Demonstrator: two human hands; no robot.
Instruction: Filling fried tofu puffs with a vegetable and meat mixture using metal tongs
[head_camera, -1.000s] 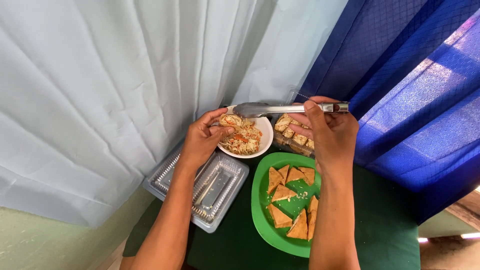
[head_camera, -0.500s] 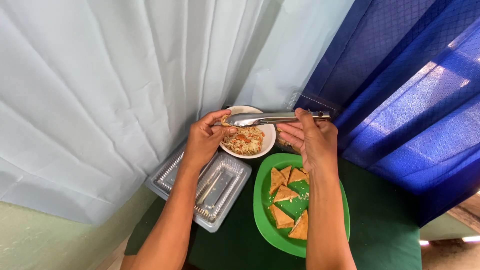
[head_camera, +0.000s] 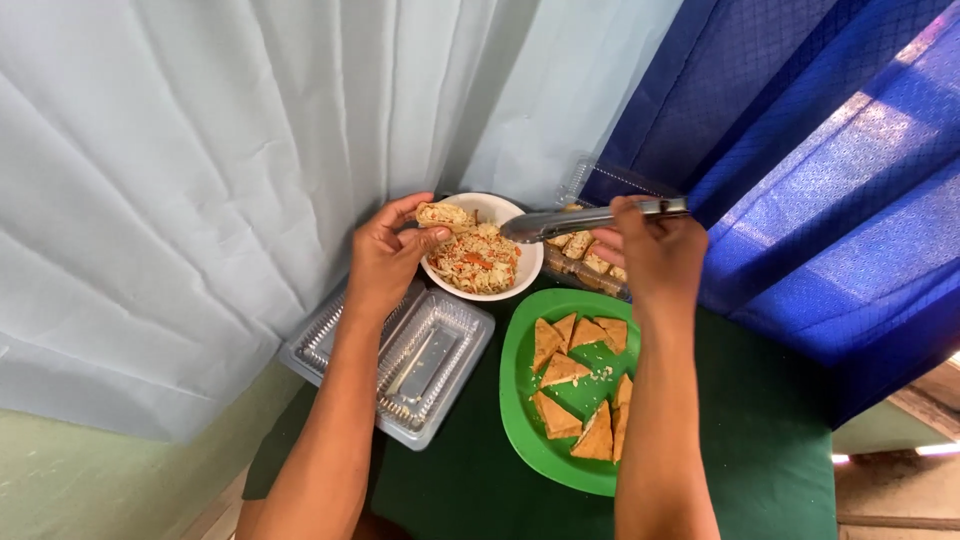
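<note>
My left hand (head_camera: 385, 258) holds a small piece of filled bread (head_camera: 441, 214) over the left rim of a white bowl (head_camera: 526, 268) full of shredded orange and white filling. My right hand (head_camera: 650, 248) grips metal tongs (head_camera: 580, 220), whose tips lie over the bowl's right side. Under the right hand sits a clear container of bread pieces (head_camera: 580, 258). Nearer me, a green plate (head_camera: 520, 400) carries several toasted bread triangles (head_camera: 565, 372).
An open clear plastic clamshell box (head_camera: 400, 365) lies at the left on the dark green table cover (head_camera: 760, 440). A pale blue curtain (head_camera: 230, 150) hangs behind at the left, a dark blue one (head_camera: 800, 140) at the right.
My left hand has lifted the bread piece slightly at the bowl's rim. My right hand with the tongs has shifted a little right, away from the bowl's centre.
</note>
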